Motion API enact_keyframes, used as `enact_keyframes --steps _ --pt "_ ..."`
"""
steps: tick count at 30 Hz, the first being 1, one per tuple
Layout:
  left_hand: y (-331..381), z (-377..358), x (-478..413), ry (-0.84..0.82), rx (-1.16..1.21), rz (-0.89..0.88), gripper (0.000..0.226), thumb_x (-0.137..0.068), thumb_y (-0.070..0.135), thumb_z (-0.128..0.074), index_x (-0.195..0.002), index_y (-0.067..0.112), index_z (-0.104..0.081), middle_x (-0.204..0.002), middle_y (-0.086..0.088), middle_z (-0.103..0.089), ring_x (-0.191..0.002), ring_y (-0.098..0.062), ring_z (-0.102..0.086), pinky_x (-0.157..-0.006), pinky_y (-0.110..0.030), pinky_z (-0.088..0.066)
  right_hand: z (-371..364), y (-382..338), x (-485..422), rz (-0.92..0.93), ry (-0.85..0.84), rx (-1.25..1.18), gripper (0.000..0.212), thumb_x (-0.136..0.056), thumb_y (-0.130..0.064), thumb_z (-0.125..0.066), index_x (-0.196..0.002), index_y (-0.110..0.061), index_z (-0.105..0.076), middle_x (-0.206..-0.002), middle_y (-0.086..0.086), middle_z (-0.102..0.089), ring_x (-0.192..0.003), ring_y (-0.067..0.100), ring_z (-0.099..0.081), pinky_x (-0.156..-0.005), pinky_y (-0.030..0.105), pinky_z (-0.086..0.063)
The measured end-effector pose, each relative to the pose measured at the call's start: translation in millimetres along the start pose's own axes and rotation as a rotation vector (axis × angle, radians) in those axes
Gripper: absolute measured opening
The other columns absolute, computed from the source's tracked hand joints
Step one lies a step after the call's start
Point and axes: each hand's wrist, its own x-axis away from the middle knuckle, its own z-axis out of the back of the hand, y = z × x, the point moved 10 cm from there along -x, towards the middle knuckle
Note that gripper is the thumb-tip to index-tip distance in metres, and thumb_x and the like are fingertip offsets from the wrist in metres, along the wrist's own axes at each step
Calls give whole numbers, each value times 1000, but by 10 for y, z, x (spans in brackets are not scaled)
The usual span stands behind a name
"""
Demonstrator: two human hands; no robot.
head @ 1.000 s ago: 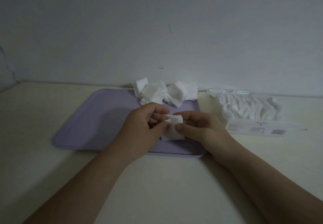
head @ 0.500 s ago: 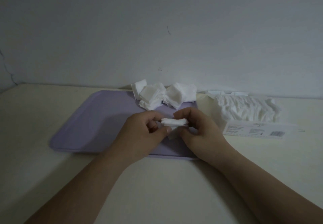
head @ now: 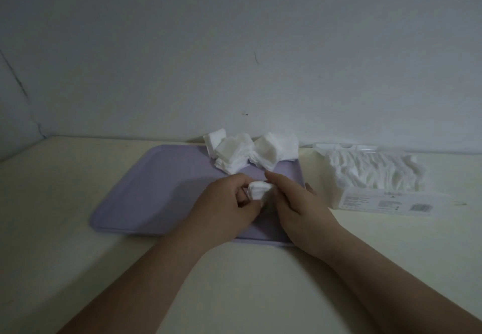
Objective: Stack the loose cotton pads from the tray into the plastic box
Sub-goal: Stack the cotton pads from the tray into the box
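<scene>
Head view.

- Table (head: 78, 242): pale cream top, meeting a grey-white wall (head: 234, 46) at the far edge. The wall bears a short dark scratch and a small dark speck above the tray.
- Tray (head: 156, 190): lilac, rectangular with rounded corners, flat on the table at centre-left. Most of its surface is bare.
- Loose pads (head: 250, 152): white squares in three untidy leaning clumps at the tray's far right corner, some overhanging the far rim.
- Held pads (head: 258, 190): a small white stack, raised just above the tray's right half, near side of the loose pads, caught between both hands.
- Left hand (head: 224, 203): forearm enters from near left. Fingers curled, thumb and fingertips pinching the left side of the held pads.
- Right hand (head: 300, 205): forearm enters from near right. Fingers curled against the right side of the held pads, forefinger lying along the top. The thumb is hidden.
- Box (head: 386, 199): clear plastic, on the table just right of the tray, open-topped, a printed label with barcode on its near face.
- Boxed pads (head: 370, 169): a crowded row of white pads on edge, filling the box and rising above its rim.
</scene>
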Motion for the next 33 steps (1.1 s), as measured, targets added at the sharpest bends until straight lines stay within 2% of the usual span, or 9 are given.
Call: enact_keyframes --steps 2,4,7,9,12,14,16,20,33 --pt "6 -18 -6 -18 -87 21 18 -80 40 -71 -97 35 -68 -68 6 -64 -61 -11 -57 -66 -43 -55 18 17 -4 5 40 -26 45 -103 -34 -38 -144 -30 -55 -122 -5 -74 -112 15 -57 -113 42 -38" --pt "-10 0 -5 -6 -91 48 21 -81 41 -69 -95 25 -69 -70 -2 -64 -63 -18 -59 -70 -48 -55 69 47 -21 10 106 -100 36 -105 -33 -44 -136 -30 -62 -93 -12 -72 -94 18 -63 -97 37 -48" --pt "-52 -8 27 -11 21 104 39 -81 55 -59 -95 20 -69 -81 -6 -73 -77 -24 -70 -78 -55 -56 75 87 -50 7 89 -274 33 -104 -29 -54 -135 -36 -63 -92 -17 -71 -90 1 -66 -85 18 -50" --pt "-55 -10 42 -6 83 122 32 -85 54 -60 -98 27 -69 -87 -4 -77 -84 -28 -73 -83 -55 -57 80 42 -43 42 78 -327 32 -101 -23 -60 -129 -36 -67 -72 -23 -65 -71 -5 -61 -73 7 -45" --pt "-58 66 62 67 197 148 21 -87 41 -74 -104 36 -63 -81 -12 -75 -66 -22 -65 -73 -43 -57 130 100 -46 16 127 -401 28 -100 -14 -62 -122 -28 -73 -60 -24 -60 -59 -2 -54 -64 7 -42" --pt "-60 90 85 81 272 172 34 -83 33 -83 -109 34 -61 -78 -15 -74 -63 -16 -63 -72 -43 -58 171 145 -50 -18 162 -457 28 -101 -15 -61 -119 -32 -72 -65 -10 -67 -59 11 -56 -61 9 -43" --pt "-24 85 108 65 322 184 43 -81 25 -87 -116 30 -61 -75 -9 -77 -64 -12 -67 -74 -41 -59 202 169 -47 -44 180 -499 28 -101 -18 -62 -116 -41 -68 -85 7 -75 -76 24 -65 -67 15 -47" --pt "47 80 118 46 336 190 51 -81 17 -86 -125 25 -60 -76 -2 -80 -64 -10 -70 -70 -25 -55 175 134 -54 -32 157 -515 27 -100 -16 -63 -114 -39 -67 -92 -17 -75 -79 -7 -66 -73 8 -49" --pt "100 115 126 72 378 126 42 -83 7 -83 -118 22 -65 -69 1 -75 -57 -7 -61 -63 -16 -48 134 227 -81 -64 154 -556 25 -99 -22 -65 -116 -40 -69 -97 -17 -77 -83 -6 -70 -76 13 -53"
